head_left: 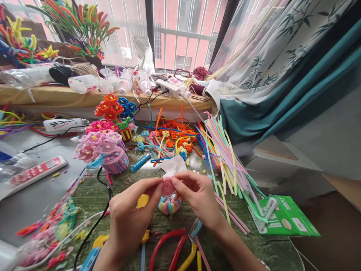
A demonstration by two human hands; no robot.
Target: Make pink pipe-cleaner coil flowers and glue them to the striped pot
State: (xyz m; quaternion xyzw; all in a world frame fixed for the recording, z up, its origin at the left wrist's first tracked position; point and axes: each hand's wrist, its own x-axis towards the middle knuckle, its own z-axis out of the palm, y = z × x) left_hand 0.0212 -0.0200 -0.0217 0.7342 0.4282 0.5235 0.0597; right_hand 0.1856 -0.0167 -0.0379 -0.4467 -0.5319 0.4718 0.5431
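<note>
A flat pink disc (168, 187), coiled in a spiral, is pinched between my two hands at the middle of the table. My left hand (128, 210) grips its left edge with thumb and forefinger. On the right edge, the thumb and fingers of my right hand (199, 195) are closed. Just under the disc is a small rounded pot (169, 206) wrapped in pastel pink, yellow and blue fuzzy stems. Part of the pot is covered by the disc and my fingers; whether they touch is unclear. A white tissue (175, 166) lies right behind the disc.
Pliers with red handles (166, 244) and a yellow-handled tool (190, 258) lie near me. Finished pink flowers in a purple pot (115, 162) stand left. Loose pastel stems (225, 154) and a green packet (287, 216) lie right. A black cable (108, 195) crosses the left side.
</note>
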